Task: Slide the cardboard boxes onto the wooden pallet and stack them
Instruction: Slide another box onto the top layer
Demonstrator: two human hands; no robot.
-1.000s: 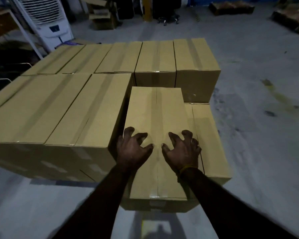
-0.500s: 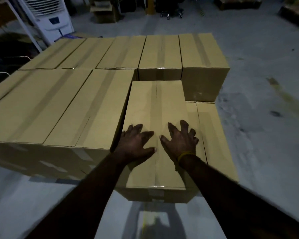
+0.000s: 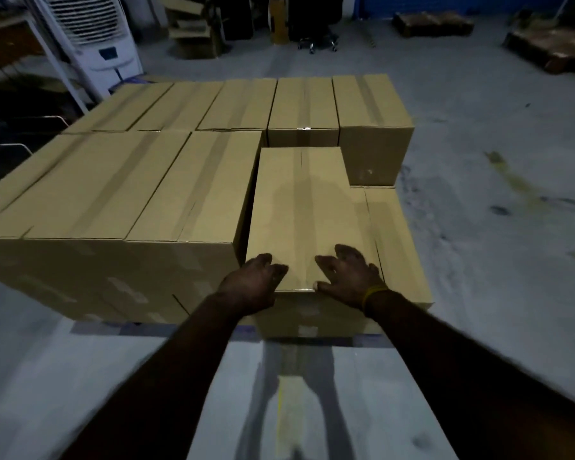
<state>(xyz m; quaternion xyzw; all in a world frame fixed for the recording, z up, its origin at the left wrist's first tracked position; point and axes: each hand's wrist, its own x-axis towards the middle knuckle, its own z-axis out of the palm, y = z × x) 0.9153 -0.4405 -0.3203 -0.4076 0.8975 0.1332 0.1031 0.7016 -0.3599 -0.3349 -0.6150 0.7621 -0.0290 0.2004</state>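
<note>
Boxes fill most of the stack; the top box [image 3: 299, 214] sits near-right on a lower box [image 3: 395, 247]. Left hand [image 3: 251, 282] and right hand [image 3: 347, 277] press its near edge, fingers spread. That corner remains unfinished; pallet mostly hidden.

Under both hands, the tan corrugated-cardboard box [image 3: 299, 207] is showing a matt, smooth top with a slightly shinier strip of clear tape down its seam. The matching tan cardboard boxes to the left of the hands [image 3: 120, 190] are looking equally dull. The grey concrete floor [image 3: 498, 247] is looking rough, scuffed and stained.
</note>
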